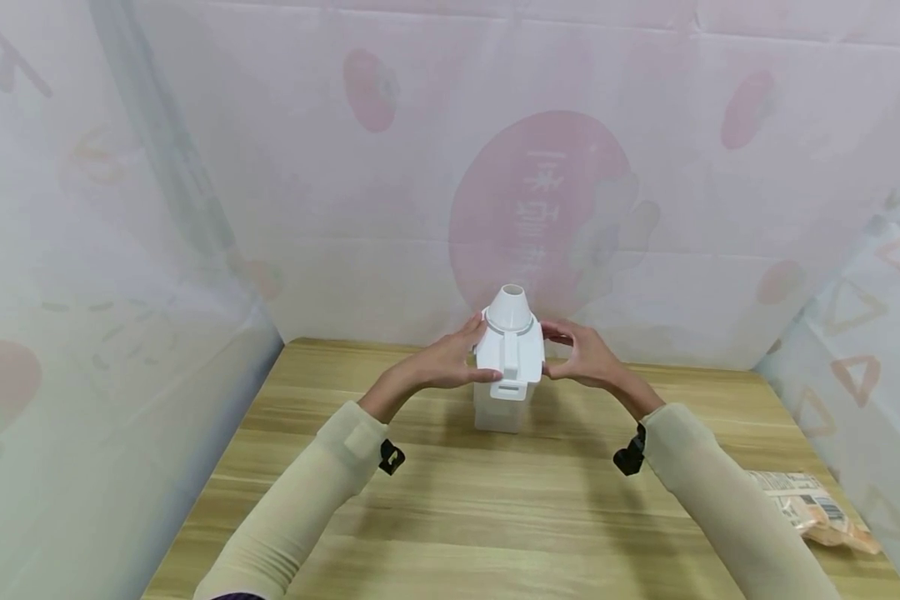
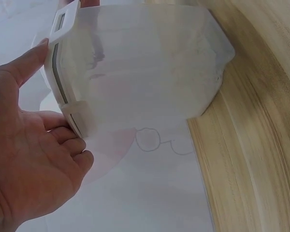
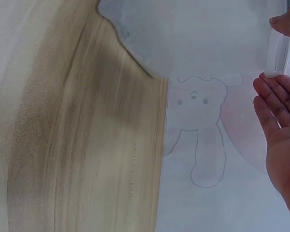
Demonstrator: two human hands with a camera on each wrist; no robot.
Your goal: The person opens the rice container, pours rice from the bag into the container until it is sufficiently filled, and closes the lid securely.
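A translucent white container (image 1: pixel 501 410) stands upright on the wooden table (image 1: pixel 495 517) near its back edge. It carries a white lid (image 1: pixel 512 357) with a cone-shaped spout (image 1: pixel 508 307). My left hand (image 1: pixel 450 362) grips the lid's left side, thumb on the front edge. My right hand (image 1: pixel 581 358) holds the lid's right side between thumb and fingers. In the left wrist view the left hand (image 2: pixel 34 164) curls its fingers on a clip of the lid (image 2: pixel 63 92) above the container's body (image 2: pixel 145 63). The right wrist view shows the right hand (image 3: pixel 280 125) at the lid's rim (image 3: pixel 276 53).
A printed snack packet (image 1: pixel 810 504) lies at the table's front right edge. Pale printed sheeting walls the table in at the left (image 1: pixel 82 292), back (image 1: pixel 540 192) and right (image 1: pixel 870 333).
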